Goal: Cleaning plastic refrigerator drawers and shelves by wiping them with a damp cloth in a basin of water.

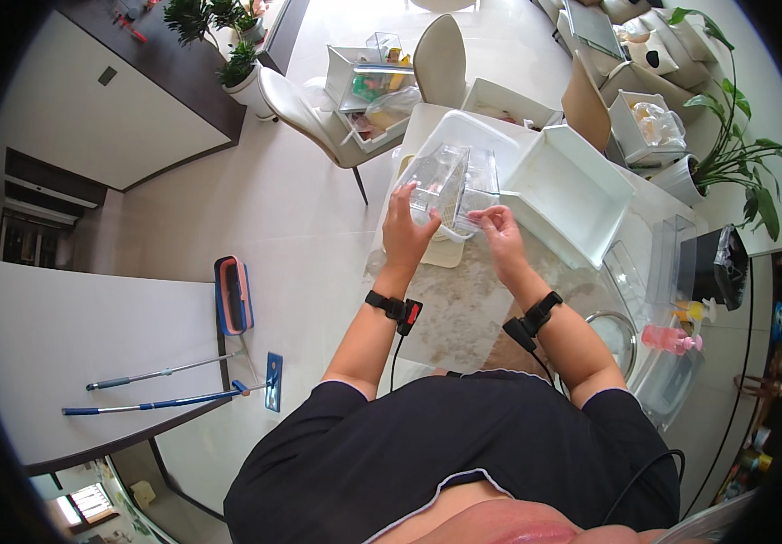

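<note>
Two clear plastic bins (440, 173) lie side by side over the table, above a white basket (455, 234) and a beige tray (446, 255). My left hand (406, 228) has its fingers and thumb spread around the near end of the left bin, gripping it. With thumb and fingertips, my right hand (501, 234) pinches the near edge of the right bin (480, 180). Close to my right hand stands a large white plastic drawer box (571, 194), its open side facing up. A white tub (482, 128) shows behind the bins.
Clear containers (669, 262), a pink pump bottle (669, 338), a yellow pump bottle (693, 311) and a round glass lid (612, 340) crowd the table's right side. Chairs (440, 61) and filled white boxes (649, 129) surround the far end. Mops (166, 401) lean at left.
</note>
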Action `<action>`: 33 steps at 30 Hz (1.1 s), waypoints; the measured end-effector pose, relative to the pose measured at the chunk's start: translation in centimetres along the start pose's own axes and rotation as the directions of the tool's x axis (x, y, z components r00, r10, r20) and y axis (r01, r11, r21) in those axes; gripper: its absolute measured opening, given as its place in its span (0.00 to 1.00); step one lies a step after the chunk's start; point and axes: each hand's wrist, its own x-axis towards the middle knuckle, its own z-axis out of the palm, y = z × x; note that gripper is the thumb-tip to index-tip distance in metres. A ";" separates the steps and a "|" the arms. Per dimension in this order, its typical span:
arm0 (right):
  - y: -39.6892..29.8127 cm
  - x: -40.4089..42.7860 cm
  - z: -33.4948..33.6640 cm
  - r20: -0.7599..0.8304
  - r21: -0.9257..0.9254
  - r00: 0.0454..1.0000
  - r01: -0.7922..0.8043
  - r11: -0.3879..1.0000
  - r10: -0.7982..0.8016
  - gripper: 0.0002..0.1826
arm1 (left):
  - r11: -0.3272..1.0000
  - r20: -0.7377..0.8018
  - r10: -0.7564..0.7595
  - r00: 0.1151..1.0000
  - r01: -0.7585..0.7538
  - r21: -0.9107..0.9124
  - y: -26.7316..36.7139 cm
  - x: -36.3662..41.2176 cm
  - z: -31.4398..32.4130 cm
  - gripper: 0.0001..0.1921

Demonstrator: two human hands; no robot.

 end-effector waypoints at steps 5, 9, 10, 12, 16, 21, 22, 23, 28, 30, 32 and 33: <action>-1.9 -0.7 0.9 0.075 -0.044 0.994 -0.074 0.996 0.077 0.06 | 1.000 0.049 0.015 0.999 -0.015 0.002 -0.4 0.2 2.1 0.31; -2.1 -0.6 0.3 0.155 -0.082 0.981 -0.102 0.991 0.114 0.11 | 0.998 0.096 0.054 0.994 -0.053 -0.019 -0.6 0.7 3.0 0.32; -1.9 -0.6 -0.1 0.169 -0.059 0.978 -0.117 0.991 0.125 0.13 | 0.998 0.102 0.056 0.993 -0.055 -0.020 -0.7 0.8 3.2 0.32; -1.9 -0.6 -1.1 0.195 -0.086 0.966 -0.154 0.984 0.168 0.17 | 0.998 0.096 0.051 0.994 -0.048 -0.033 -1.1 0.8 3.6 0.32; -2.3 -1.3 -2.4 0.253 -0.077 0.948 -0.178 0.981 0.192 0.24 | 0.998 0.104 0.036 0.994 -0.031 -0.048 -2.3 0.3 3.8 0.32; -4.5 -2.3 -4.8 0.197 -0.088 0.961 -0.180 0.980 0.194 0.23 | 0.997 0.149 0.059 0.987 -0.050 -0.062 -3.7 -0.8 4.1 0.33; -4.8 -2.4 -6.0 0.172 -0.104 0.969 -0.162 0.981 0.178 0.22 | 0.997 0.129 0.076 0.989 -0.071 -0.037 -3.9 -1.0 4.2 0.33; -4.9 -2.7 -7.1 0.146 -0.121 0.976 -0.145 0.982 0.162 0.22 | 0.996 0.110 0.093 0.990 -0.092 -0.012 -4.1 -1.2 4.3 0.33; -7.5 -5.5 -14.4 -0.035 -0.226 0.996 -0.091 0.970 0.085 0.17 | 0.993 0.141 0.115 0.983 -0.110 -0.043 -3.8 -1.5 4.7 0.34; -8.7 -7.1 -17.9 -0.135 -0.264 0.988 -0.114 0.958 0.081 0.15 | 0.981 0.130 0.189 0.973 -0.193 0.018 -4.6 -1.3 5.0 0.36; -10.4 -9.1 -20.3 -0.250 -0.250 0.960 -0.187 0.950 0.123 0.13 | 0.978 0.142 0.199 0.970 -0.205 0.034 -5.3 -1.6 4.7 0.39; -10.9 -10.2 -22.3 -0.273 -0.278 0.953 -0.209 0.938 0.132 0.13 | 0.981 0.157 0.188 0.970 -0.193 0.017 -5.3 -1.5 4.7 0.41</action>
